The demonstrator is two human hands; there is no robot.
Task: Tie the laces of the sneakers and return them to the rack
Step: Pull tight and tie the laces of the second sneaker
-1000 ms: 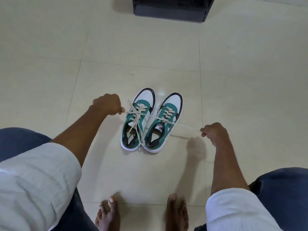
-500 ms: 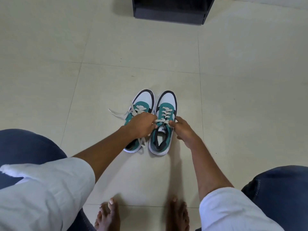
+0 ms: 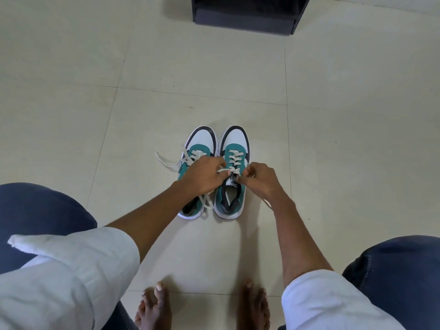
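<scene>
Two teal-and-white sneakers (image 3: 217, 172) are sitting side by side, toes toward the dark rack (image 3: 245, 14), cream laces (image 3: 170, 163) trailing loose.

Bare floor (image 3: 333, 151) around sneakers (image 3: 234, 144); rack (image 3: 245, 22) beyond

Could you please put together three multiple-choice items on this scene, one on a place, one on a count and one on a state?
1. Where is the dark rack?
A. beyond the sneakers' toes
B. beside the person's feet
C. under the left knee

2. How many sneakers are on the floor?
A. one
B. two
C. four

3. The left sneaker's laces are:
A. loose
B. bow-tied
C. removed

Answers: 1 A, it sits at the top edge. 2 B, the left sneaker and right sneaker stand side by side. 3 A, ends trail onto the floor while the left hand and right hand work the right sneaker's lace.
</scene>
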